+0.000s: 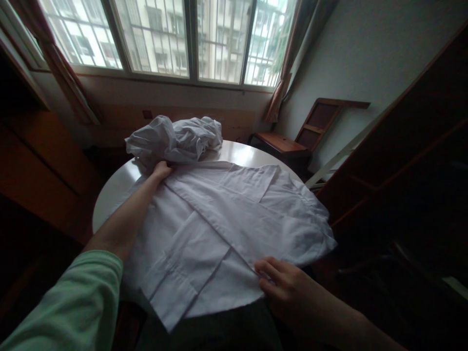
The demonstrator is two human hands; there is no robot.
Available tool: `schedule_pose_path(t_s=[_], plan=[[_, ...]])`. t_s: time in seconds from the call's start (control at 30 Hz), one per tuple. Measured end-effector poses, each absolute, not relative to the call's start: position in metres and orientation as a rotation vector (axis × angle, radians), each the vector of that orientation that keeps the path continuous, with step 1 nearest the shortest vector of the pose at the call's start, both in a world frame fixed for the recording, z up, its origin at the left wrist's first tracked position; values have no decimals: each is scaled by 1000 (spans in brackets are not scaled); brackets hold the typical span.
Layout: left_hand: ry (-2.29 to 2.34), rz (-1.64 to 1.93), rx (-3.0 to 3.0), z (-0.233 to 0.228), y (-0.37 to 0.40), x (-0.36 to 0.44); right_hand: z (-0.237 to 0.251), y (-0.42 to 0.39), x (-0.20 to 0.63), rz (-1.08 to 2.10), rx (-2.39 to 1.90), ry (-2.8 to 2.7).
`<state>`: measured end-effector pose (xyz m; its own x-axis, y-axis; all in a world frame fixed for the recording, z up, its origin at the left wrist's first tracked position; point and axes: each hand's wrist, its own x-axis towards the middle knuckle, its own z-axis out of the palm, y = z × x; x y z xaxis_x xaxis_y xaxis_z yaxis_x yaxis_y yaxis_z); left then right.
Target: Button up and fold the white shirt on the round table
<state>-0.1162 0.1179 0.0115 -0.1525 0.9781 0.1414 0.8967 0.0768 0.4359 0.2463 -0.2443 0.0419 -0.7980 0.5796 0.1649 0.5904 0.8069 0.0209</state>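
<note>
A white shirt (pixel 219 219) lies spread flat over a round white table (pixel 109 190), one sleeve folded across its back. My left hand (pixel 160 170) reaches to the shirt's far edge, fingers curled on the fabric beside a crumpled pile of white clothes (pixel 175 139). My right hand (pixel 283 282) rests at the near right edge, fingertips pinching the shirt's hem. A green sleeve covers my left upper arm.
A wooden chair (pixel 303 136) stands behind the table on the right by the wall. Dark wooden furniture (pixel 402 170) rises at the right, and more at the left. A barred window (pixel 175 39) with curtains spans the back wall.
</note>
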Motion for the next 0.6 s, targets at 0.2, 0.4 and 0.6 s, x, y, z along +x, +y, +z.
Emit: schedule_pose_path(t_s=[0.2, 0.4, 0.6], plan=[[2127, 792, 1951, 12, 118, -114, 37, -246, 247, -135, -932, -2804], [2189, 980, 1928, 25, 115, -96, 35, -245, 248, -132, -912, -2779], [2188, 803, 1943, 24, 126, -87, 37, -248, 245, -86, -954, -2811]])
